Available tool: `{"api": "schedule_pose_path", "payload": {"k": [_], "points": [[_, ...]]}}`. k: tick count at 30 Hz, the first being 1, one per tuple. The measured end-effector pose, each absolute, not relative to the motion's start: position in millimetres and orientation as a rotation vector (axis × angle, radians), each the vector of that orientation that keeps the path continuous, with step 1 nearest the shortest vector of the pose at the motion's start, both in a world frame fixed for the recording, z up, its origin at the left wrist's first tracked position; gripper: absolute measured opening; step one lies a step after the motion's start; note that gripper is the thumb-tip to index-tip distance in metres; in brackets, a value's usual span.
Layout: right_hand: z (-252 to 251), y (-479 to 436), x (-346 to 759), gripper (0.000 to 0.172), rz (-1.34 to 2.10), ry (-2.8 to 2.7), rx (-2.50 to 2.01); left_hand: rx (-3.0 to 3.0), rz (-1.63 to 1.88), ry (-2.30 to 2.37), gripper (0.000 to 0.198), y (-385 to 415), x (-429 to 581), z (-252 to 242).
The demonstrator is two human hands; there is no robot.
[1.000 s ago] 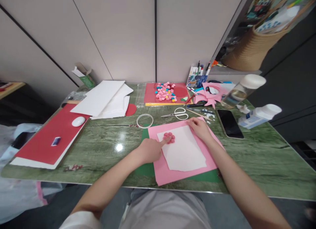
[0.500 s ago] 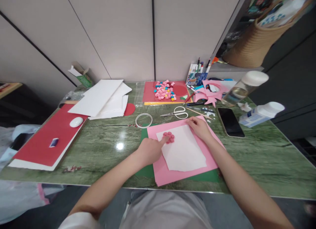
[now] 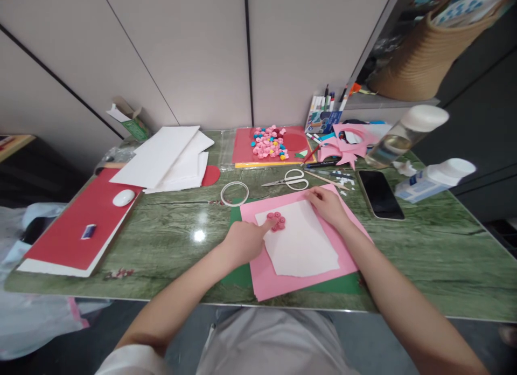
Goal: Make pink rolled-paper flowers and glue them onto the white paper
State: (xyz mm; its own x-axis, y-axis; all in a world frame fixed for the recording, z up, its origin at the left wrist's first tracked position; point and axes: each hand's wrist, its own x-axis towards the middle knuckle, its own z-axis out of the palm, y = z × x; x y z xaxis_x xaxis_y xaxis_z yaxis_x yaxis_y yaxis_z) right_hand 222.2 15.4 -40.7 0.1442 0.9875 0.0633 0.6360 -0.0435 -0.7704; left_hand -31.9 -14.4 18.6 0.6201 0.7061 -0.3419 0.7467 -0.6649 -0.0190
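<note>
A torn-edged white paper [image 3: 299,251] lies on pink sheets [image 3: 266,286], with a green sheet [image 3: 339,286] showing beneath. Near the paper's upper left corner sits a cluster of small dark-pink rolled flowers [image 3: 278,222]. My left hand [image 3: 244,243] touches the cluster with one outstretched digit; its other fingers are curled in. At the paper's upper right corner, my right hand [image 3: 326,205] has its bent fingers together on the edge, and its palm rests over the pink sheet. White-handled scissors [image 3: 287,181] and a roll of clear tape [image 3: 235,194] lie just beyond the sheets.
Pink, blue and yellow little pieces [image 3: 269,144] are heaped on a red packet at the back. White sheets [image 3: 161,159] and a red board [image 3: 72,229] occupy the left. To the right are a phone [image 3: 380,194], a clear bottle [image 3: 404,138] and a white bottle [image 3: 436,181].
The view has shifted slightly. Both hands keep their places, the left digit still on the flower cluster and the right fingers at the paper's edge.
</note>
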Motion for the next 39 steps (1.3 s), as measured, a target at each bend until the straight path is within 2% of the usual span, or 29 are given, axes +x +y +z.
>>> {"api": "schedule_pose_path", "payload": {"k": [16, 25, 29, 39], "points": [[-38, 14, 220, 0.024, 0.661, -1.564, -1.771, 2.743, -0.515, 1.222, 0.058, -14, -32, 17], [-41, 16, 222, 0.026, 0.658, -1.590, -1.773, 2.735, -0.337, 1.211, 0.057, -15, -32, 19], [-40, 16, 221, 0.026, 0.660, -1.592, -1.771, 2.770, -0.391, 1.169, 0.049, -25, -33, 23], [-39, 15, 221, 0.025, 0.675, -1.597, -1.773, 2.734, -0.441, 1.218, 0.050, -26, -30, 23]]}}
